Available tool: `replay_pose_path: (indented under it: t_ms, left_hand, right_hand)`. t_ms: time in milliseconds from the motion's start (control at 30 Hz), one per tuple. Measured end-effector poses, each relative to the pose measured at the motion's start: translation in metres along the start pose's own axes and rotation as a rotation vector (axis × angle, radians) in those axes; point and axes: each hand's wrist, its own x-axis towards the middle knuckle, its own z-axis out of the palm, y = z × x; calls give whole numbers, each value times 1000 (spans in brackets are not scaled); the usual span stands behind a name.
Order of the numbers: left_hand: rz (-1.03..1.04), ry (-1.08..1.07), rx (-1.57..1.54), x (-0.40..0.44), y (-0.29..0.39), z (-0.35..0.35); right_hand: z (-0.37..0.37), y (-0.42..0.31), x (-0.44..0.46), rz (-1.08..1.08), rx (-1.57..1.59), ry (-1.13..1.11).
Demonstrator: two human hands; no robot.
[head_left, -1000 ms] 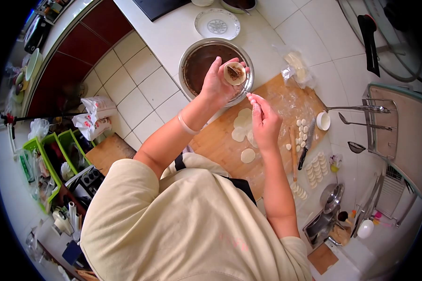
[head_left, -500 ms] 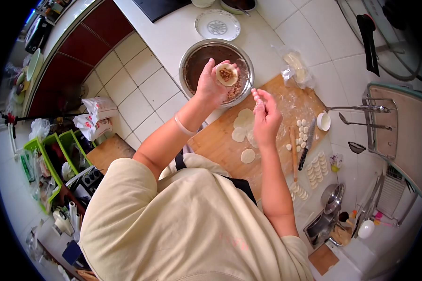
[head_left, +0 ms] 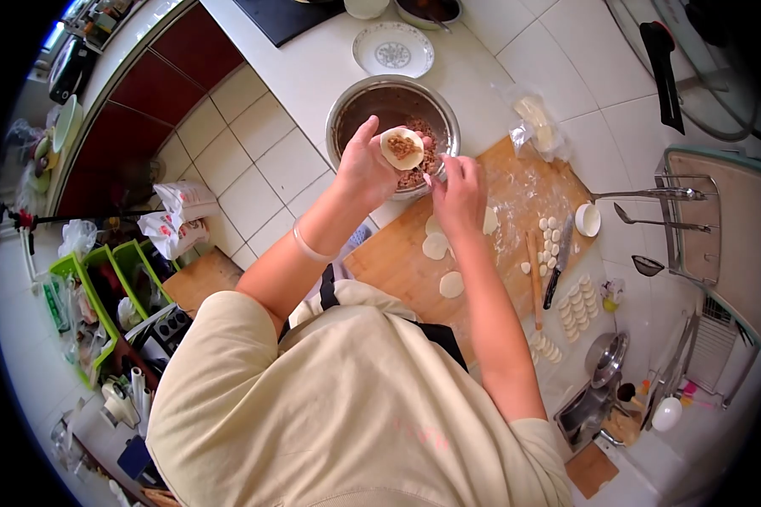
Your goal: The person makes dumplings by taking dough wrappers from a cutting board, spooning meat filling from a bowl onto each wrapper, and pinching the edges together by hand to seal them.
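My left hand (head_left: 367, 169) holds a round dough wrapper (head_left: 402, 149) with brown filling heaped in its middle, over the near side of a metal bowl (head_left: 343, 95). Inside the bowl lies more minced filling (head_left: 421, 127). Close to the bowl's right rim, my right hand (head_left: 460, 196) is closed around a thin utensil, mostly hidden by the fingers. Flat wrappers (head_left: 451, 285) lie on the floured wooden board (head_left: 397, 253) beneath my right forearm.
On the board's right are a rolling pin (head_left: 533, 279), dough pieces (head_left: 550, 241), a knife (head_left: 558, 266) and a white cup (head_left: 588, 220). Beyond stand rows of dumplings (head_left: 579, 308). A plate (head_left: 392, 51) sits past the bowl; a plastic bag (head_left: 533, 118) lies at the board's far corner.
My left hand has shifted slightly left and down with the wrapper. My right hand has moved left, closer to the wrapper and the bowl, and has turned over. The whole view has shifted a little.
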Motion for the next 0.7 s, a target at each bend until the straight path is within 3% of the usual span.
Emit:
replay_pose_path:
  t_ms: [33,100,200,333,400,467,567,700]
  left_hand:
    - [-81,-39,4,-7,-1,6]
    - [-125,-79,17,-14,-7,12]
    - [-177,-105,26,-17,-15,25]
    - [-218,-166,93,-29,-29,24]
    - [-102,-164,301,-33,-35,25]
    - [-67,-236,373,-34,-41,17]
    - [99,-432,781,-42,-43,17]
    - [238,-468,838,-40,-52,9]
  right_hand:
    - [-10,-6,3,5,-3,-3]
    - [-27,-15,6,-209,55,85]
    - [-43,-18,9,-269,122,133]
    - [-58,-17,3,-188,293,121]
    - [-67,-24,4,-185,271,141]
    - [-79,-31,3,106,501,35]
    - [-83,-32,0,174,550,43]
    - [-84,-35,-2,243,579,58]
